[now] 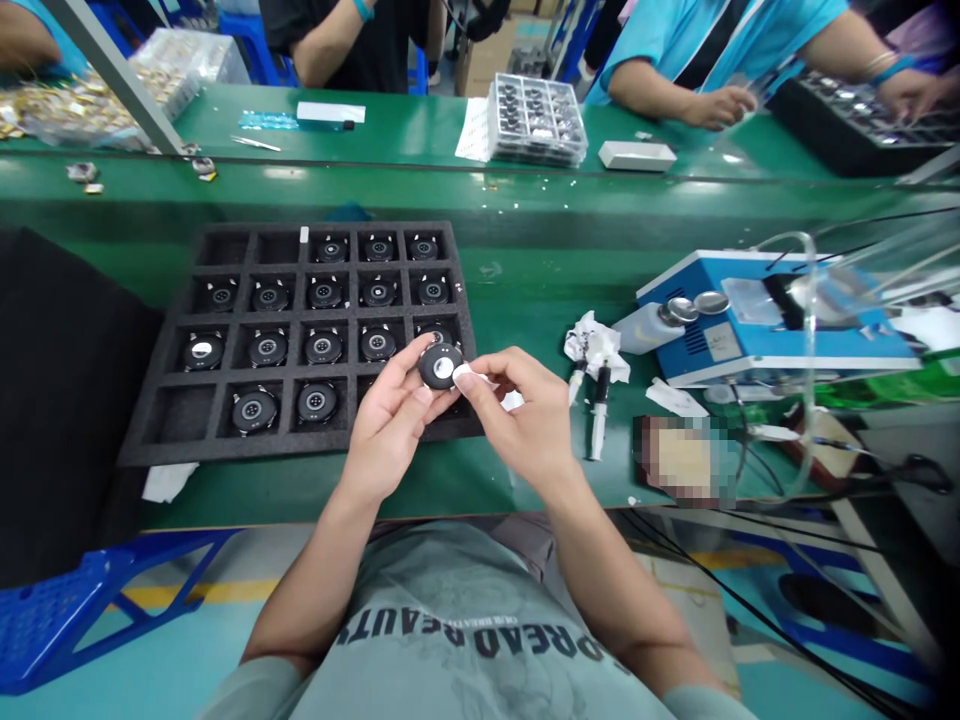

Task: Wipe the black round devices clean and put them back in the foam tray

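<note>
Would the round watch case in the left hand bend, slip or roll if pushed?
The round watch case looks rigid, its outline round in the left hand. Its smooth surface may feel slippery. Being a shallow disc, it would probably slide rather than roll if laid flat.

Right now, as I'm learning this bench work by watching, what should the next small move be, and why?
Probably a light stroke of the white piece across the round black part: the left hand holds that part with its bright-centred face toward the camera, and the right hand pinches the white piece at its edge.
</note>
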A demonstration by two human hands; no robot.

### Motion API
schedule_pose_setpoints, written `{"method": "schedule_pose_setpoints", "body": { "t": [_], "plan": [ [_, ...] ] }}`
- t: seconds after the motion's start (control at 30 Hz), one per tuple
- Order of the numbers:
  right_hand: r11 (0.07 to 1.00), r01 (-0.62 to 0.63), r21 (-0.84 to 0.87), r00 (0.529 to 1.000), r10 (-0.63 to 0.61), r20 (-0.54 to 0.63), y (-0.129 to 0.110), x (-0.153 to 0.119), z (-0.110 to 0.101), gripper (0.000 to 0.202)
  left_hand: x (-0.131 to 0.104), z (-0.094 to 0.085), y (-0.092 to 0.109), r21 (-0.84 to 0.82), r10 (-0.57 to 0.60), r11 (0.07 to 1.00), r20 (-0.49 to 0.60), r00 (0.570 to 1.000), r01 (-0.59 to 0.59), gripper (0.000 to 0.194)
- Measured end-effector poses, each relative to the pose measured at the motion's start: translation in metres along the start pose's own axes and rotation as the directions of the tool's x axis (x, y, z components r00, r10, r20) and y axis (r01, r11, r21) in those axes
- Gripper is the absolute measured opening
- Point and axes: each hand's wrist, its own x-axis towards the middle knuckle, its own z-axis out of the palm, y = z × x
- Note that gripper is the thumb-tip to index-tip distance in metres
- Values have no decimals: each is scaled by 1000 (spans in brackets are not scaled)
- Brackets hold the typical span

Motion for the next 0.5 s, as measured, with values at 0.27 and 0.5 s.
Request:
{"method": "schedule_pose_setpoints", "body": {
  "t": [0.27,0.5],
  "plan": [
    [995,-68,-75,991,58,-120,-5,5,11,12,-3,1,-9,118,109,987,14,994,-110,49],
    [993,-69,-92,984,53,-170,-7,5,17,12,-7,2,-11,175,141,975,1,990,-140,50]
  ]
}}
